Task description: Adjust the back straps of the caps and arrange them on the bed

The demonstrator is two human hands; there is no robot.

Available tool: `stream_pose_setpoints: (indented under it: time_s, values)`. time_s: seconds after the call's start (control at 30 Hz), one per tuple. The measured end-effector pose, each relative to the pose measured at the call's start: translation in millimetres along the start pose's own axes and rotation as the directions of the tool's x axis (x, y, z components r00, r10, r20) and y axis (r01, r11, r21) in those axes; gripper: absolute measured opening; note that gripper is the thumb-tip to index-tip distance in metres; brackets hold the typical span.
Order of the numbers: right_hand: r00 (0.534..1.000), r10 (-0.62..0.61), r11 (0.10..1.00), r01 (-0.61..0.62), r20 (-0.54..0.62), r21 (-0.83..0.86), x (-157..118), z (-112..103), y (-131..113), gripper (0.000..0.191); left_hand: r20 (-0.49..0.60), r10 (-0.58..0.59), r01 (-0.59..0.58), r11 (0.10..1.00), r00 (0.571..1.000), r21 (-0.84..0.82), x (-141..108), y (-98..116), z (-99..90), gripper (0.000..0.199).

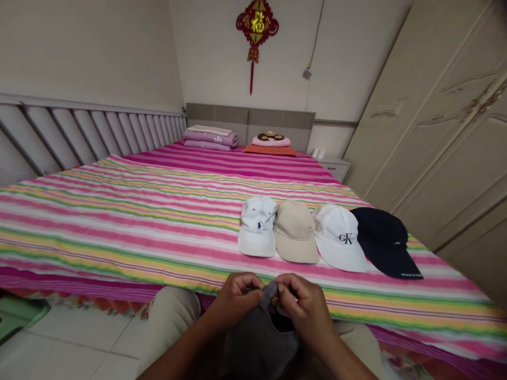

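Between my knees I hold a dark grey baseball cap point(263, 343), its back strap and opening turned up toward the bed. My left hand point(241, 295) pinches the strap from the left. On the other side, my right hand point(303, 301) grips the strap's right end with thumb and fingers. Beyond my hands, caps lie side by side on the bed: a white cap with a small dark emblem point(258, 227), a beige cap point(296, 232), a white CK cap point(340, 237) and a black cap point(386, 240). Their brims point toward me.
The bed carries a striped sheet point(119, 221). Folded purple bedding point(209, 140) and a pink pile point(271, 141) rest by the headboard point(222, 113). A railing point(99, 129) runs along the left, a wardrobe point(428, 121) along the right. A green stool point(19, 314) stands at lower left.
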State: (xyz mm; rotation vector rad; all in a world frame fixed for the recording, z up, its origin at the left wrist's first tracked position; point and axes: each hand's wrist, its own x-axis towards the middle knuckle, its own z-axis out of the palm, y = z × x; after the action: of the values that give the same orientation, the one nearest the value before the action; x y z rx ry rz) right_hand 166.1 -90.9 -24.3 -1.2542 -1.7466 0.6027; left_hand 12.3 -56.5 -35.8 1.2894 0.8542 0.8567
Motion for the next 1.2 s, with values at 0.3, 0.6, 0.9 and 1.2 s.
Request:
stream_pose_setpoints:
  time_s: [0.3, 0.6, 0.9, 1.2]
  values:
    - [0.981, -0.174, 0.984, 0.177, 0.09, -0.033, 0, -7, -8, 0.02, -0.019, -0.002, 0.001, 0.999, 1.0, -0.033, 2, -5, -4.3, 0.023]
    - [0.995, -0.073, 0.996, 0.076, 0.074, -0.045, -1, -1, -3, 0.013, -0.011, -0.104, 0.101, 0.985, 0.995, -0.141, 4, -7, -5.3, 0.027]
    - [0.993, 0.093, 0.976, -0.105, 0.075, 0.19, -1, -1, 0, 0.018, 0.055, -0.077, 0.091, 0.947, 0.995, -0.308, 2, -13, -6.5, 0.027]
    - [0.886, 0.327, 0.656, -0.463, 0.328, 0.596, 1, 5, 5, 0.034, 0.096, -0.089, 0.121, 0.899, 0.991, -0.42, 2, -14, -10.3, 0.021]
